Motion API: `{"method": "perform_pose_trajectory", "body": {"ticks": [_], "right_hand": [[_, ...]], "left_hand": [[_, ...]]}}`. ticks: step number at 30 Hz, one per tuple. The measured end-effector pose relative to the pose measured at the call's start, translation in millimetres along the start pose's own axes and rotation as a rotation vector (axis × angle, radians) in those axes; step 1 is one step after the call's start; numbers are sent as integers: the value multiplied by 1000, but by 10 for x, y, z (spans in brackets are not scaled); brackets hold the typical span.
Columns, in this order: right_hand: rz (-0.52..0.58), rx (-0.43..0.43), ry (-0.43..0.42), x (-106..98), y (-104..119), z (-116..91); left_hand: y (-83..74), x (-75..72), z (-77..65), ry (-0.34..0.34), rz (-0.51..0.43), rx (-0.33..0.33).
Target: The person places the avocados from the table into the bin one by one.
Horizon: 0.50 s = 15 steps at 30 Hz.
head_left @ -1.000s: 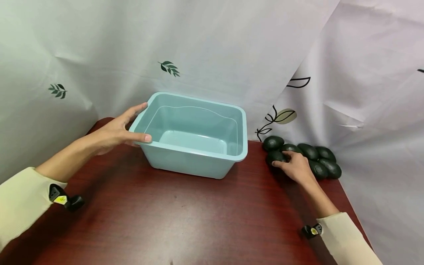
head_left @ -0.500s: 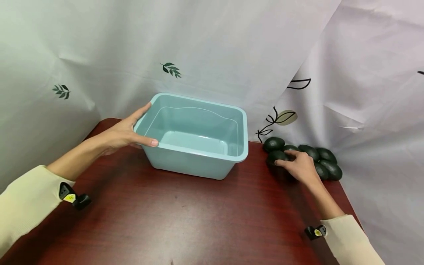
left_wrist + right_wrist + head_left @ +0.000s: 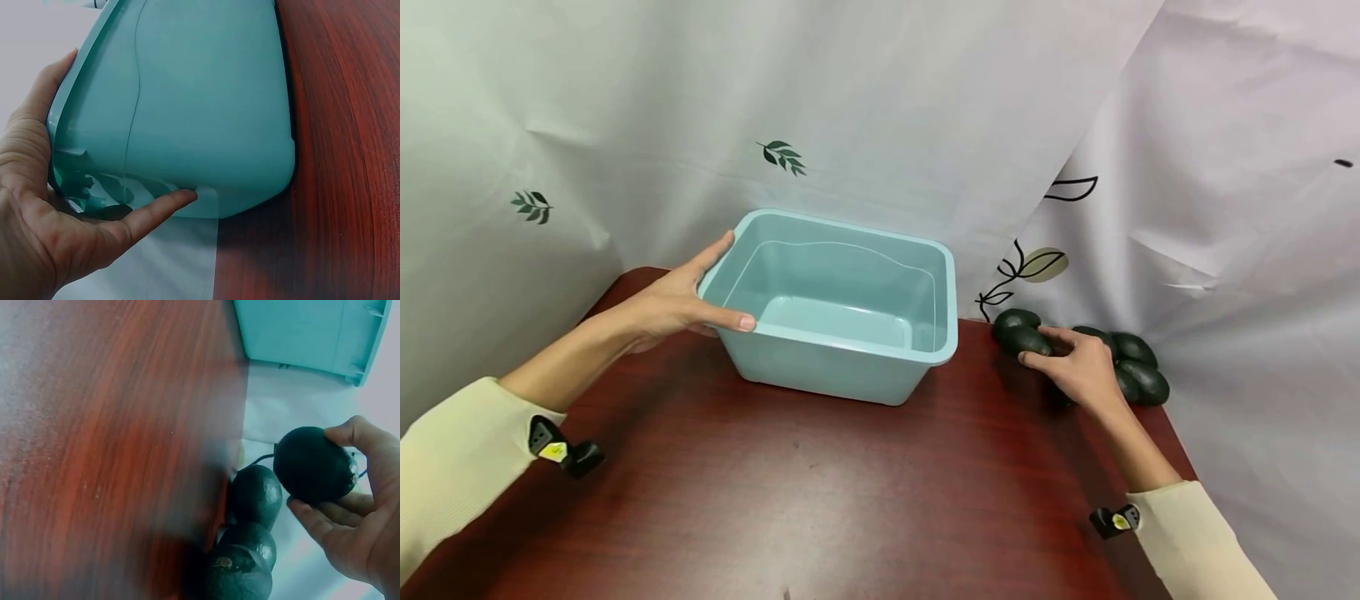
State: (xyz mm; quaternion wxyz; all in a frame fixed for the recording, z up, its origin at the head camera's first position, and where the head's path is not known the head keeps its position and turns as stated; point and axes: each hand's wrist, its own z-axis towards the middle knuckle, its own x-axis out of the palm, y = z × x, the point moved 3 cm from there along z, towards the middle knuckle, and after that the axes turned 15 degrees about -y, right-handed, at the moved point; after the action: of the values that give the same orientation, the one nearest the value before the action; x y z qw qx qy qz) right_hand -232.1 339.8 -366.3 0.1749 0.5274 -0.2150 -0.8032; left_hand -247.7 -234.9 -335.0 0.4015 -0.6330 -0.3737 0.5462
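Note:
A light blue plastic basin [image 3: 827, 367] stands at the back of the table, with nothing inside it. My left hand [image 3: 670, 307] holds its left end, thumb along the front rim and fingers toward the back corner. The left wrist view also has this hand [image 3: 69, 231] against the basin's end. On the right, my right hand [image 3: 1078, 371] pinches a dark green avocado [image 3: 312, 464] between thumb and fingers. In the right wrist view, that avocado is raised above the others. Several more avocados [image 3: 1138, 350] lie grouped around and behind the right hand, which partly hides them.
The dark red wooden table [image 3: 820, 492] spreads out in front of the basin. A pale cloth with leaf prints [image 3: 865, 108] hangs behind the table and along its right side. Both sleeves carry small black wrist cameras.
The right hand has lifted its avocado slightly up from the group. The left hand keeps its hold on the basin, which stays in place; the head view shifts a little.

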Motion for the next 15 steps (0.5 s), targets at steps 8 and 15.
{"method": "perform_pose_trajectory", "body": {"ticks": [8,15], "right_hand": [[18,-11,-61,-26,65,50],[49,-5,-82,-58,192,150]], "left_hand": [[23,19,9,-9,6,4],[1,11,-2,-16,-4,-11]]}}
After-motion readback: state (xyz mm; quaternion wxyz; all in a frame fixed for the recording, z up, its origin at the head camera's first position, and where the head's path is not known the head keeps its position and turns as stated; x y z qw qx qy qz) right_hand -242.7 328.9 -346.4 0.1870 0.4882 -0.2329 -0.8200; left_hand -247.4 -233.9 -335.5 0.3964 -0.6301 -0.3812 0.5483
